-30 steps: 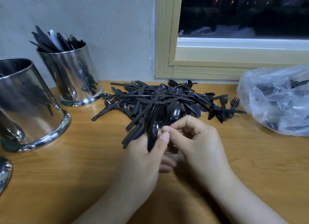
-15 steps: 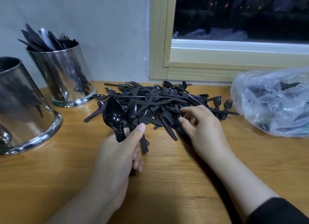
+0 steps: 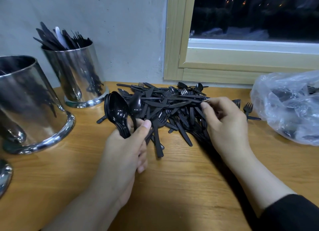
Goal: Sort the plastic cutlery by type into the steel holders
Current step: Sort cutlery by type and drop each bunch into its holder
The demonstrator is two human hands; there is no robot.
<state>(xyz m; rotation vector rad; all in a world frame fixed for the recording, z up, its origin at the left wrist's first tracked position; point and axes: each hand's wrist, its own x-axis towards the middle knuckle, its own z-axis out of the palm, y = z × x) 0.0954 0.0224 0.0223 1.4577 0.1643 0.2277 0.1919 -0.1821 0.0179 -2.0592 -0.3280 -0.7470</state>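
While the loose pile of black plastic forks, knives and spoons (image 3: 165, 108) lies on the wooden tabletop (image 3: 189, 187), the left hand (image 3: 126, 149) grips a stack of glossy black plastic spoons (image 3: 117, 113), bowls upward, at the pile's left edge. The right hand (image 3: 226, 125) apparently pinches one thin piece at the pile's right side. Two shiny cylindrical steel holders (image 3: 77, 77) stand to the left.

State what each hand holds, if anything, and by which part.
Left hand grips stacked spoons by their handles. Right hand pinches one piece in the pile; type and part cannot be told.
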